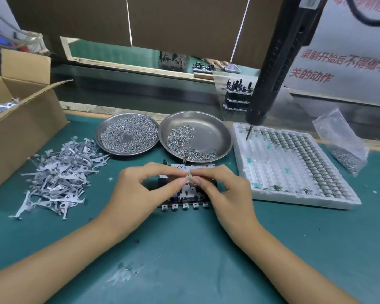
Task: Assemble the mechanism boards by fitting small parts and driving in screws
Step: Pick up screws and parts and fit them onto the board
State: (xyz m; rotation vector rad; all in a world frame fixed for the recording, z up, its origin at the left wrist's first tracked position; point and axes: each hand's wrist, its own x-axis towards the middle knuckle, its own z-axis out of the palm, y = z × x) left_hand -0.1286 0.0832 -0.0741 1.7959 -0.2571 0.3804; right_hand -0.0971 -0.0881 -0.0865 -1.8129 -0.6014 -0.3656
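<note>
Both hands meet at mid-frame over the mechanism board [185,199]: the left hand [140,189] and the right hand [224,191] each pinch a small metal part [189,177] between thumb and fingertip, fingers curled around it. What the part is cannot be made out, and the hands cover most of the board, leaving only its black body and a row of pale tabs along the near edge. The board lies on the green surface [184,260]. Left of it sits a loose heap of grey metal levers [59,174]. Right of it is a white foam tray [294,167], its far rows filled with tiny parts too small to identify. Behind the board stand two round metal dishes of screws [127,133] [195,137]. A hanging black electric screwdriver [272,69] points its bit at the tray's far corner. A cardboard box [20,119] is cut off at the left edge. A clear bag of screws [342,143] lies at far right. Upper right, a white sign [342,62] carries red Chinese text, partly cropped; "关的动作" is legible.
</note>
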